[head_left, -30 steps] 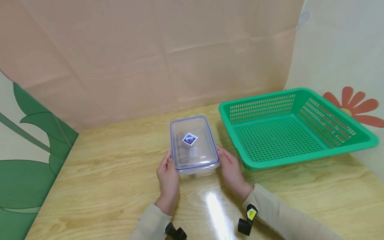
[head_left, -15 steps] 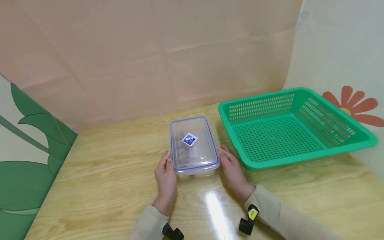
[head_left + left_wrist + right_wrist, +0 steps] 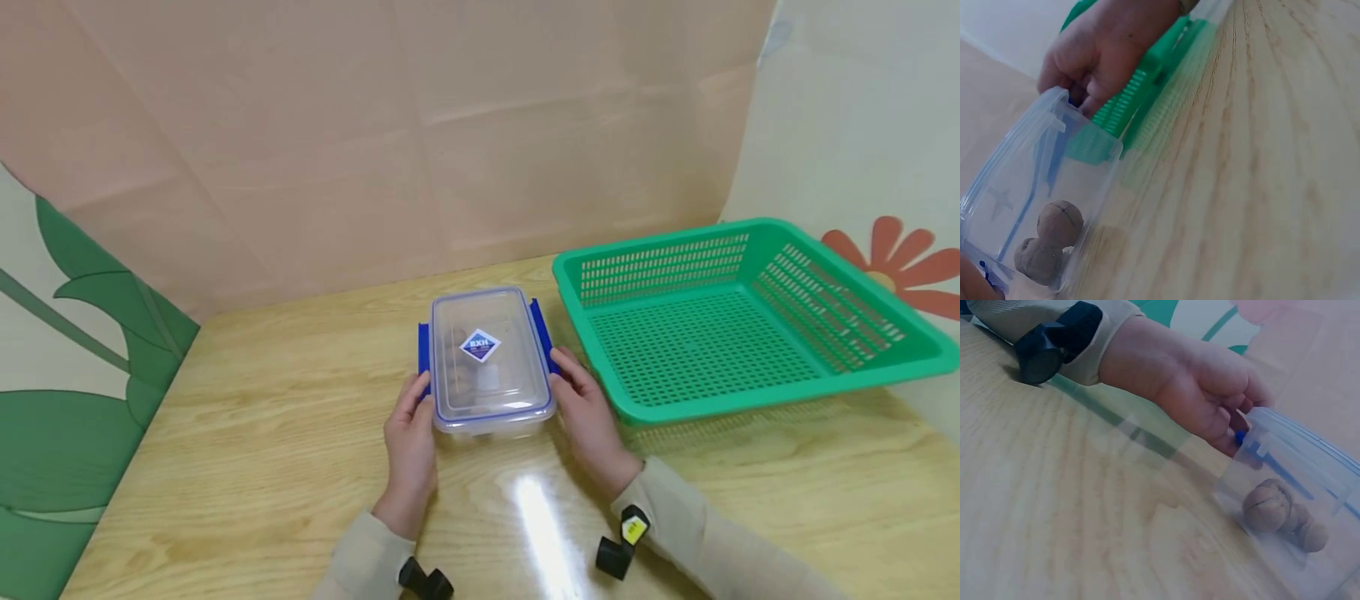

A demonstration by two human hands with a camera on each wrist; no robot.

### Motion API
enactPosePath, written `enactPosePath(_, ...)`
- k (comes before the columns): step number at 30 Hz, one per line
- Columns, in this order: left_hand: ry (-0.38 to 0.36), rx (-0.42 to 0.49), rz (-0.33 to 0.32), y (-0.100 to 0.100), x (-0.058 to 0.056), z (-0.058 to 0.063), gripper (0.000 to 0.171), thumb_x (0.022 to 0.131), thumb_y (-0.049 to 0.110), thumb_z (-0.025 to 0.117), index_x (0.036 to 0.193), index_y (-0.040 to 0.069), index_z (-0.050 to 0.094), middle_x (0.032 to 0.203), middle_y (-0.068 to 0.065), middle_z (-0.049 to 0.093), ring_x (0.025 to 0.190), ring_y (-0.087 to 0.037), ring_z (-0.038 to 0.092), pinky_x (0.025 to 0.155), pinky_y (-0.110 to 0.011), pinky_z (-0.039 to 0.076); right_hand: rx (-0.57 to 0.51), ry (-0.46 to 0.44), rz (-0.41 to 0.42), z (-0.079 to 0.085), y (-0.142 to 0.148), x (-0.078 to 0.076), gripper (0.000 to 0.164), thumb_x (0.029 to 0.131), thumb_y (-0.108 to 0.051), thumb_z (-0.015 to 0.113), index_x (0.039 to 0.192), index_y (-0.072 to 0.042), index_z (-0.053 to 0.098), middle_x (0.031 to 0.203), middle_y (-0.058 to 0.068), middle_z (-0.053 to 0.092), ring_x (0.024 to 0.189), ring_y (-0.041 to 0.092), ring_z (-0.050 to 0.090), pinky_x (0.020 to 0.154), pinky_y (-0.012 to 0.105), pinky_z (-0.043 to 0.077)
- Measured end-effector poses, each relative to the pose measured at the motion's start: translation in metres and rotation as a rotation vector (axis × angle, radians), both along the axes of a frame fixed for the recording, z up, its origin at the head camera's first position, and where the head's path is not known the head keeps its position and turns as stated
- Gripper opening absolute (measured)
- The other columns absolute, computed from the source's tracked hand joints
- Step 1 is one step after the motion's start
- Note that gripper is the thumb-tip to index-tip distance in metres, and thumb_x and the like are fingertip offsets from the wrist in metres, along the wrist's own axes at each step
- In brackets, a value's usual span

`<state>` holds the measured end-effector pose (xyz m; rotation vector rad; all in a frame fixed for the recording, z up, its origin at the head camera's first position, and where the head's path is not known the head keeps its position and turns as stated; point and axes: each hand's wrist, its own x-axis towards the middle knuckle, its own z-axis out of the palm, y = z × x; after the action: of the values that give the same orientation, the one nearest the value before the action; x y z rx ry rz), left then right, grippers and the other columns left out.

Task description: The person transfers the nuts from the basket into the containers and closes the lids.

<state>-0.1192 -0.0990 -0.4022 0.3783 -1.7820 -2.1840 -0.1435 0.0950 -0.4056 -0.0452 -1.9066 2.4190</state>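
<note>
A clear plastic food container (image 3: pixel 491 387) with a blue-edged lid stands on the table between my hands, a diamond sticker on its lid. Blue side latches stick out from it, the left latch (image 3: pixel 423 348) and the right latch (image 3: pixel 542 329). My left hand (image 3: pixel 411 442) pinches the near end of the left latch between thumb and curled fingers. On the other side, my right hand (image 3: pixel 588 421) grips the right latch likewise. Through the clear wall, several round brown walnuts (image 3: pixel 1266 508) with seams show on the container's floor.
A green plastic basket (image 3: pixel 660 412) with slotted walls stands close to the right of the container and my right hand. The wooden table (image 3: pixel 262 433) meets a pink backdrop (image 3: pixel 337 167) at the back.
Both blue latches have come into sight, swung outward from the container's sides. My hands stay at its two long sides, and the container is almost where it was.
</note>
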Motion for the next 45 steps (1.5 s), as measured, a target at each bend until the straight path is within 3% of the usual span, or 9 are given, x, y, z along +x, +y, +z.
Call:
enactPosePath(3,0.010,-0.010,-0.004,0.000,0.001,0.002,0.039,0.091,-0.003,0.046,0.129,0.004,0.053,0.148,-0.012,0.033,0.137,-0.024,0.028,0.110,-0.032,0.030,-0.020,-0.001,0.013,0.001,0.000,-0.002,0.046,0.094,0.001,0.041,0.140,0.003,0.034,0.150,0.015,0.024,0.134,0.021,0.028,0.108,0.025,0.033)
enactPosePath(7,0.063,0.024,-0.011,0.002,0.002,0.003,0.046,0.090,-0.007,0.043,0.135,-0.001,0.042,0.144,-0.018,0.036,0.133,-0.025,0.035,0.103,-0.025,0.037,-0.034,0.002,0.036,0.003,0.000,-0.003,0.048,0.094,0.001,0.039,0.141,0.002,0.032,0.144,0.019,0.035,0.127,0.024,0.037,0.096,0.015,0.042)
enactPosePath(10,0.084,0.036,-0.006,0.003,0.001,0.001,0.047,0.090,-0.008,0.042,0.136,-0.005,0.038,0.141,-0.021,0.040,0.131,-0.027,0.039,0.100,-0.023,0.039,-0.027,-0.006,0.034,0.005,-0.001,-0.005,0.049,0.093,0.001,0.040,0.141,0.003,0.031,0.144,0.020,0.035,0.130,0.025,0.035,0.102,0.022,0.039)
enactPosePath(15,0.075,0.001,0.022,0.005,0.000,0.002,0.042,0.089,-0.006,0.045,0.131,-0.005,0.047,0.135,-0.018,0.048,0.127,-0.025,0.043,0.100,-0.026,0.041,-0.009,-0.037,0.019,0.008,-0.004,-0.009,0.050,0.093,-0.002,0.042,0.141,0.005,0.029,0.145,0.021,0.032,0.133,0.027,0.031,0.111,0.037,0.029)
enactPosePath(31,0.050,0.028,0.018,0.011,-0.002,-0.001,0.040,0.093,0.000,0.045,0.133,-0.001,0.044,0.138,-0.011,0.045,0.130,-0.022,0.040,0.102,-0.026,0.038,-0.006,-0.044,-0.143,0.006,-0.018,-0.012,0.045,0.089,-0.002,0.045,0.134,0.005,0.043,0.138,0.019,0.044,0.128,0.024,0.039,0.107,0.035,0.035)
enactPosePath(38,0.001,0.004,0.019,0.014,0.003,0.001,0.041,0.093,0.002,0.045,0.134,0.001,0.043,0.140,-0.008,0.043,0.131,-0.019,0.037,0.106,-0.029,0.034,-0.035,-0.055,-0.177,0.008,-0.022,-0.011,0.043,0.090,-0.001,0.043,0.133,0.005,0.044,0.141,0.018,0.041,0.130,0.025,0.037,0.109,0.037,0.033)
enactPosePath(45,0.028,-0.011,0.013,0.013,0.002,0.000,0.040,0.093,0.000,0.044,0.133,-0.001,0.044,0.140,-0.012,0.042,0.131,-0.023,0.038,0.106,-0.032,0.035,-0.046,-0.061,-0.183,0.008,-0.022,-0.011,0.044,0.089,-0.002,0.043,0.133,0.001,0.045,0.142,0.014,0.041,0.130,0.023,0.037,0.108,0.034,0.034)
